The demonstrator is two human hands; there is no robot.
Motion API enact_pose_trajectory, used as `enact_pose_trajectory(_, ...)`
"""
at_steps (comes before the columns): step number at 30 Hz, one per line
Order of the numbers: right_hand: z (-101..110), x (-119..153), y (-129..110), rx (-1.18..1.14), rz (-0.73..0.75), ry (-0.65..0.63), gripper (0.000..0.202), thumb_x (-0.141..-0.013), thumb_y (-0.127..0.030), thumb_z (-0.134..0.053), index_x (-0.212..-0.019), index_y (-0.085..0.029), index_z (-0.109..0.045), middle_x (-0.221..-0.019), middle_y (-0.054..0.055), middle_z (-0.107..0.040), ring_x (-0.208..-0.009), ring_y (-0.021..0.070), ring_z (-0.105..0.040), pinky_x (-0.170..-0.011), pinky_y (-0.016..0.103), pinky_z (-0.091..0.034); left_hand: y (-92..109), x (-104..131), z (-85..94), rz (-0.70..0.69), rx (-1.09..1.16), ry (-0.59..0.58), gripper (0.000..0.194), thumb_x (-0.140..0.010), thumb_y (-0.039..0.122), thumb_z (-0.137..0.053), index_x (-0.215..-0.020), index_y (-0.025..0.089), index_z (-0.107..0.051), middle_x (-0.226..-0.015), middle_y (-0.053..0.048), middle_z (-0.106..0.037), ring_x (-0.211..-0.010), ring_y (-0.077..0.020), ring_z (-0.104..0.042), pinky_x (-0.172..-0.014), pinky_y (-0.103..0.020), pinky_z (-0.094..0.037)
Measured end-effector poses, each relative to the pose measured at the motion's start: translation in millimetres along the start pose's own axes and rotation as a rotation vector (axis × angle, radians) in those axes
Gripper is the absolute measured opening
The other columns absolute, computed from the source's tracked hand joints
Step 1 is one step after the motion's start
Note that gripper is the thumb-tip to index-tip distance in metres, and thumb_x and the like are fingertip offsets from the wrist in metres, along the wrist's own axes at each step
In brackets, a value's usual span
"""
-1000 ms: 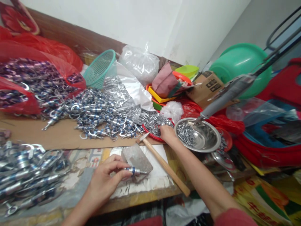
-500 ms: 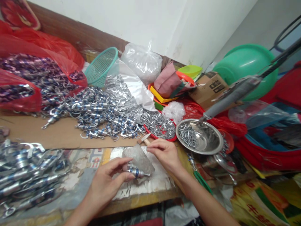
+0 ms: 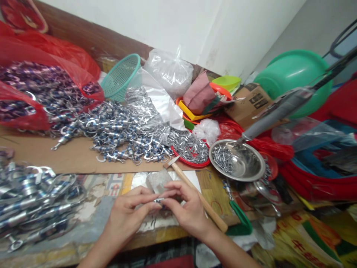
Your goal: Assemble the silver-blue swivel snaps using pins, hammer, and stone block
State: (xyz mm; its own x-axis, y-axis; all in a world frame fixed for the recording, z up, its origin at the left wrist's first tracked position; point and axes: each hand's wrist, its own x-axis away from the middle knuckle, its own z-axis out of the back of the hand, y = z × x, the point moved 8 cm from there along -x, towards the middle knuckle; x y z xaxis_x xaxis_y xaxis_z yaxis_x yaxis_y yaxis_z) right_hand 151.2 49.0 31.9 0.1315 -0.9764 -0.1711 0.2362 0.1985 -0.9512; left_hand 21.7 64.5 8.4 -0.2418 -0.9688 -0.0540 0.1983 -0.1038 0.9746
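My left hand (image 3: 129,208) pinches a small silver-and-blue metal fitting (image 3: 158,200) between thumb and fingers. From the other side, the thumb and fingertips of my right hand (image 3: 191,212) close on the same fitting, which is mostly hidden by the fingers. Both hands are just in front of a grey stone block (image 3: 156,181) on a white sheet. A hammer (image 3: 208,206) with a wooden handle lies slanting behind and to the right of my right hand, its head by the stone.
Piles of silver-and-blue fittings lie on the left (image 3: 36,208) and on cardboard (image 3: 69,158). A red tray (image 3: 208,162) holds small metal pieces; a steel bowl (image 3: 252,169) holds pins. A red bag of fittings (image 3: 36,121), a teal basket (image 3: 119,76) and a grey-handled tool (image 3: 279,115) are around.
My right hand has left the hammer handle and moved left and down to the fitting. The hammer now lies on the table. The fitting has turned and is more covered by fingers.
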Motion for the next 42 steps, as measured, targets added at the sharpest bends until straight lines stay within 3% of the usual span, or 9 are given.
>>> enact_pose_trajectory(5,1,18,-32,0.345,0.439,-0.028,0.038,-0.074,-0.014,-0.061,-0.11,-0.016,-0.048,-0.095,0.009,-0.064,-0.087,0.0174,-0.062,-0.075,0.028,-0.052,0,4,7.2,0.092,0.118,0.049,0.007,-0.064,0.024,-0.067,-0.065,0.023,-0.073,-0.068,-0.002,-0.068,-0.068,-0.0176,-0.061,-0.063,-0.024,-0.045)
enact_pose_trajectory(8,-5,32,-48,0.569,0.736,-0.09,0.029,-0.079,-0.008,-0.052,-0.107,-0.015,-0.053,-0.097,0.012,-0.064,-0.087,0.0179,-0.061,-0.07,0.028,-0.052,7,5,8.9,0.109,0.102,0.026,0.008,-0.065,0.026,-0.066,-0.062,0.021,-0.07,-0.066,-0.002,-0.067,-0.065,-0.0168,-0.06,-0.062,-0.024,-0.044)
enact_pose_trajectory(13,-6,40,-58,0.719,0.912,-0.108,0.025,-0.082,-0.008,-0.044,-0.103,-0.008,-0.057,-0.096,0.016,-0.065,-0.087,0.0211,-0.061,-0.067,0.031,-0.052,25,3,8.2,-0.017,-0.055,-0.013,0.011,-0.07,0.026,-0.061,-0.063,0.021,-0.068,-0.069,-0.001,-0.063,-0.068,-0.0159,-0.058,-0.063,-0.023,-0.042)
enact_pose_trajectory(16,-1,36,-57,0.669,0.857,-0.053,0.028,-0.078,-0.004,-0.045,-0.101,-0.011,-0.059,-0.095,0.014,-0.066,-0.081,0.0187,-0.062,-0.064,0.029,-0.052,23,4,9.2,0.01,-0.035,-0.008,0.012,-0.07,0.026,-0.061,-0.062,0.021,-0.067,-0.074,-0.002,-0.065,-0.07,-0.0161,-0.058,-0.063,-0.022,-0.043)
enact_pose_trajectory(21,1,27,-47,0.458,0.627,-0.013,0.025,-0.077,-0.006,-0.05,-0.096,-0.015,-0.064,-0.09,0.01,-0.067,-0.077,0.015,-0.063,-0.066,0.024,-0.052,1,12,1.0,0.253,0.174,-0.02,0.012,-0.065,0.029,-0.065,-0.069,0.019,-0.068,-0.071,-0.002,-0.07,-0.068,-0.0168,-0.061,-0.063,-0.023,-0.047)
enact_pose_trajectory(27,-1,11,-31,0.353,0.286,-0.157,0.014,-0.078,-0.019,-0.058,-0.083,-0.017,-0.07,-0.077,0.005,-0.068,-0.07,0.0127,-0.063,-0.064,0.02,-0.051,-20,21,-6.9,0.394,0.424,0.057,0.058,-0.056,0.027,-0.073,-0.11,0.019,-0.054,-0.085,-0.001,-0.07,-0.083,-0.018,-0.063,-0.073,-0.023,-0.049)
enact_pose_trajectory(34,94,-81,31,1.059,-0.045,0.117,0.031,-0.084,-0.012,-0.043,-0.108,-0.017,-0.06,-0.107,0.009,-0.063,-0.097,0.0194,-0.059,-0.084,0.03,-0.043,-18,12,-15.4,0.458,0.52,-0.133,0.072,-0.061,0.028,-0.071,-0.124,0.017,-0.038,-0.075,-0.001,-0.066,-0.073,-0.0169,-0.062,-0.067,-0.025,-0.049)
enact_pose_trajectory(37,106,-110,59,1.121,-0.118,0.052,0.034,-0.076,-0.008,-0.051,-0.105,-0.021,-0.062,-0.094,0.009,-0.068,-0.091,0.0238,-0.061,-0.078,0.032,-0.044,-20,9,-18.0,0.467,0.516,-0.191,0.07,-0.065,0.028,-0.068,-0.126,0.019,-0.035,-0.075,-0.001,-0.063,-0.072,-0.0159,-0.059,-0.064,-0.025,-0.047)
enact_pose_trajectory(42,105,-120,79,1.103,-0.164,0.016,0.026,-0.071,-0.009,-0.056,-0.092,-0.021,-0.067,-0.09,0.008,-0.068,-0.092,0.0231,-0.06,-0.079,0.029,-0.042,-22,6,-22.6,0.472,0.575,-0.255,0.072,-0.066,0.025,-0.066,-0.127,0.02,-0.028,-0.073,0.0,-0.059,-0.073,-0.0186,-0.06,-0.069,-0.032,-0.048)
